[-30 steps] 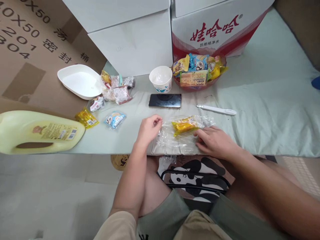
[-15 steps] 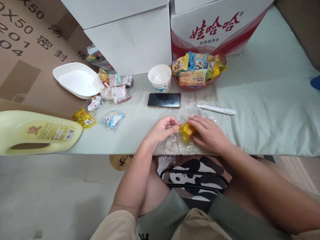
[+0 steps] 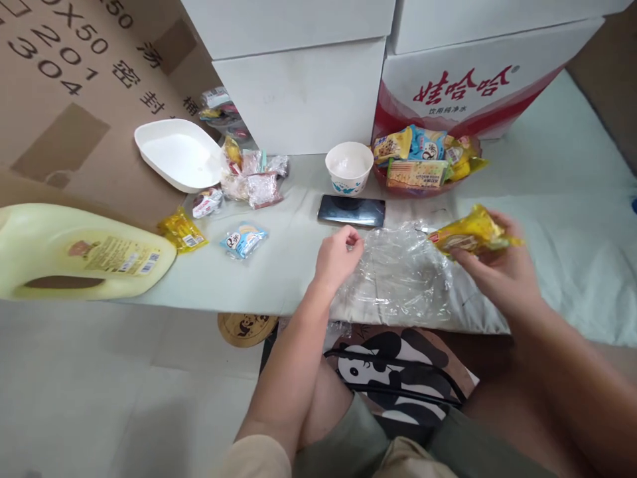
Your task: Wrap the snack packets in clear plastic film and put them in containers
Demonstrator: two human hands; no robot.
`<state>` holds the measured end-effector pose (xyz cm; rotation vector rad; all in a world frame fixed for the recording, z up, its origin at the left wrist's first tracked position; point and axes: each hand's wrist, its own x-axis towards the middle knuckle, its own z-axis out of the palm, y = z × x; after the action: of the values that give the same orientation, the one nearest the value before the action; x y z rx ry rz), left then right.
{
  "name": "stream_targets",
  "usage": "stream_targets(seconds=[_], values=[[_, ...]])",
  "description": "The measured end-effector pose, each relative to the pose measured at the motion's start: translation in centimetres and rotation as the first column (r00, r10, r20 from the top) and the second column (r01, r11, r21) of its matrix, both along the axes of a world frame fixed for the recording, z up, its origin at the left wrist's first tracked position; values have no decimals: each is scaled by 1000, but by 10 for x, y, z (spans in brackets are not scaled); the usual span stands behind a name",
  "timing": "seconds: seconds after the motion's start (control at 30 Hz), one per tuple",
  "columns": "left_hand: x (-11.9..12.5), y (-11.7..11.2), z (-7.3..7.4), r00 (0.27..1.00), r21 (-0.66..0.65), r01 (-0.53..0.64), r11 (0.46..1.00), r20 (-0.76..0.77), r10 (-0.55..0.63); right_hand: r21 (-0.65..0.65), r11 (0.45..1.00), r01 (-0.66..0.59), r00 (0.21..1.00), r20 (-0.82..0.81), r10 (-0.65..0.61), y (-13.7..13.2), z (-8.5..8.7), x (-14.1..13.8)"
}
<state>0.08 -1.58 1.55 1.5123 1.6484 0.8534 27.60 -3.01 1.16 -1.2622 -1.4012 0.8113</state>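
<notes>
Well back from the front edge of the cloth-covered table [image 3: 293, 272], a white box [image 3: 308, 99] stands beside a red-and-white carton [image 3: 462, 86]. Before the carton sits a red basket [image 3: 411, 192] of wrapped snacks [image 3: 418, 156]; left of it come a paper bowl [image 3: 349, 186] and, nearer the front, a dark phone [image 3: 351, 210]. Farther left, a white dish [image 3: 174, 153] adjoins heaped packets [image 3: 256, 182]. A blue-and-white packet [image 3: 243, 240], a barcoded yellow packet [image 3: 182, 230] and a pale jug [image 3: 84, 252] lie toward the front edge's left end.
</notes>
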Motion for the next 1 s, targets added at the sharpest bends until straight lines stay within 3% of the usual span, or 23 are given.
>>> stream_targets(seconds=[0.1, 0.17, 0.2, 0.3, 0.4, 0.5, 0.6, 0.67, 0.77, 0.83, 0.9, 1.0], values=[[-1, -3, 5, 998, -30, 47, 998, -43, -48, 119, 993, 25, 999, -39, -21, 25, 38, -9], [-2, -4, 8, 997, -44, 57, 997, -47, -59, 37, 998, 55, 994, 89, -58, 52, 70, -13], [-3, -3, 10, 997, -49, 59, 997, -49, -61, 14, 990, 140, 971, 195, -140, 70, 86, -14], [-5, -2, 12, 997, -53, 57, 997, -58, -60, -11, 955, 296, 823, 510, -249, 127, 119, -12], [-5, -3, 13, 997, -55, 54, 997, -61, -57, -23, 962, 271, 644, 747, -164, 161, 126, -6], [-7, -4, 15, 997, -57, 39, 998, -60, -43, 123, 990, 67, 531, 836, -140, 143, 109, -6], [-9, -5, 16, 998, -72, 38, 997, -48, -42, 228, 961, -154, 563, 819, -105, 85, 75, -16], [-9, -5, 16, 998, -76, 40, 996, -45, -44, 260, 928, -268, 637, 770, -31, 47, 48, -24], [-7, -4, 15, 998, -80, 36, 996, -52, -40, 176, 936, -304, 680, 729, 84, 10, 9, -31], [-5, -4, 14, 997, -88, 42, 995, -60, -47, 162, 950, -266, 704, 706, 77, 0, -8, -31], [-4, -4, 11, 994, -64, 87, 994, -65, -91, 161, 957, -240, 709, 702, 60, -2, -18, -29], [-9, 0, 4, 982, 58, 175, 983, -75, -170, 99, 946, -309, 641, 757, 130, -3, -26, -23]])
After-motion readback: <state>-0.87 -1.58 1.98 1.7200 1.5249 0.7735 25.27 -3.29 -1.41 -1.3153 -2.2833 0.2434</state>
